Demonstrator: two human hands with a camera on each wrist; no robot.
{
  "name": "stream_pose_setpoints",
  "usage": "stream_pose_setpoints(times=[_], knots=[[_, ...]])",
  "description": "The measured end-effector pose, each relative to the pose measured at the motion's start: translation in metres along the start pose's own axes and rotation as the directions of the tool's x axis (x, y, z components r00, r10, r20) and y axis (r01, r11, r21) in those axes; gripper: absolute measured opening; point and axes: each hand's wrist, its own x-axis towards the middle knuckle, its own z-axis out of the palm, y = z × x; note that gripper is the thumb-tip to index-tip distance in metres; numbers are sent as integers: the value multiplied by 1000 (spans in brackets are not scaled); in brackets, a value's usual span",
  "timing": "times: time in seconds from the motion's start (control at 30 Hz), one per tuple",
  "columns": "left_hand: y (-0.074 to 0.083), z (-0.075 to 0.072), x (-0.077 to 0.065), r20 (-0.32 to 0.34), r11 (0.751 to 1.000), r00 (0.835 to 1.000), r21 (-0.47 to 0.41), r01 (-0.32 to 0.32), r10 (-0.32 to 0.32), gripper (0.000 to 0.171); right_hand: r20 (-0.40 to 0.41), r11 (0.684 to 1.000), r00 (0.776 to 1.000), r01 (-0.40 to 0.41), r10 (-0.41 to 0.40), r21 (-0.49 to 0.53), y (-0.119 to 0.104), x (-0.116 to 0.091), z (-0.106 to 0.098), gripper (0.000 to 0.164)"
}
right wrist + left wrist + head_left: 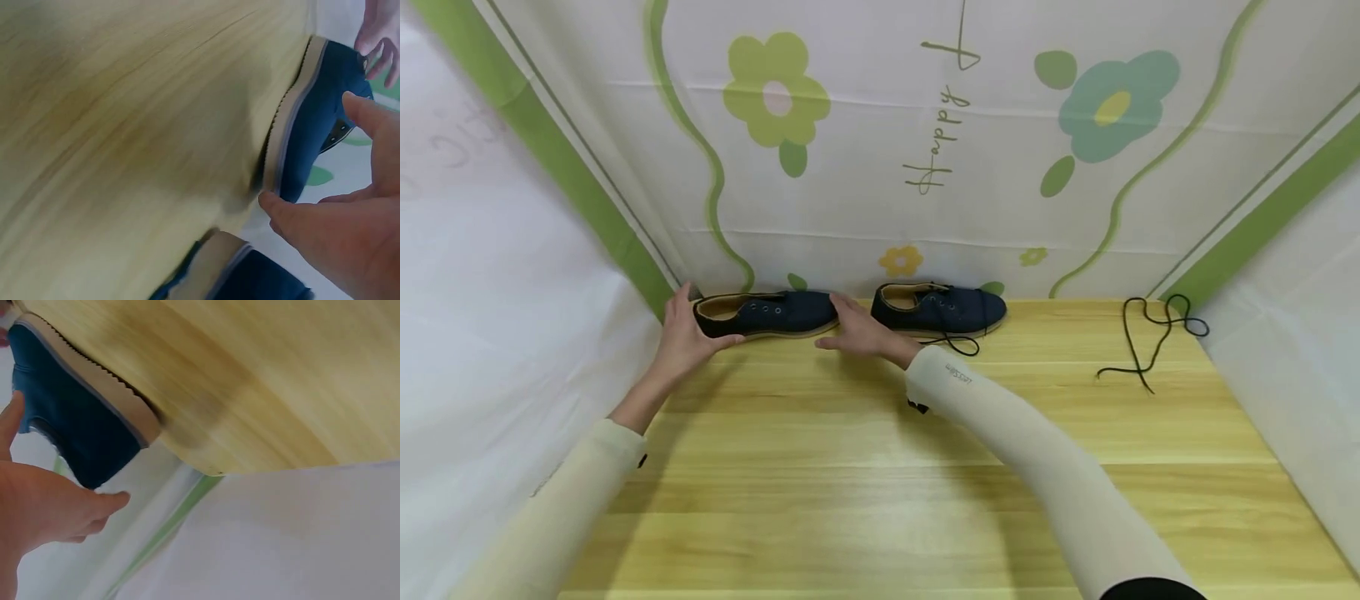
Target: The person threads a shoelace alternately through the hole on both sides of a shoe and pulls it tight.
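A navy lace-up shoe (797,310) with no lace in its eyelets stands against the back wall, toe to the right. At its heel is my left hand (681,337), thumb and fingers spread to either side. The left wrist view shows that hand (50,503) with its fingers extended behind the heel (106,453). Over at the toe, my right hand (861,329) has its thumb and fingers parted. A fingertip is right at the toe of the shoe (303,134) in the right wrist view, and the fingers look straight.
A second navy shoe (966,308) stands right of my right hand, with a black lace (955,342) trailing from it. Another black lace (1138,367) lies loose at the right on the wooden surface (850,483). Patterned white cloth walls (865,192) enclose the back and sides.
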Motion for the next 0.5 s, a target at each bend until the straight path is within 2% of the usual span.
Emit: stream_pose_setpoints(times=[0.13, 0.3, 0.37, 0.5], knots=[[-6, -1, 4, 61, 996, 996, -53, 73, -69, 131, -13, 997, 999, -35, 36, 65, 8, 4, 1, 97], [-10, -2, 5, 167, 977, 972, -109, 186, -166, 131, -39, 995, 999, -25, 28, 93, 14, 10, 4, 93], [-10, -2, 5, 198, 970, 962, -119, 213, -187, 130, -45, 993, 998, -29, 34, 115, 15, 12, 5, 91], [-13, -4, 5, 225, 962, 953, -141, 236, -201, 123, -48, 985, 998, -39, 47, 168, 17, 15, 8, 90]])
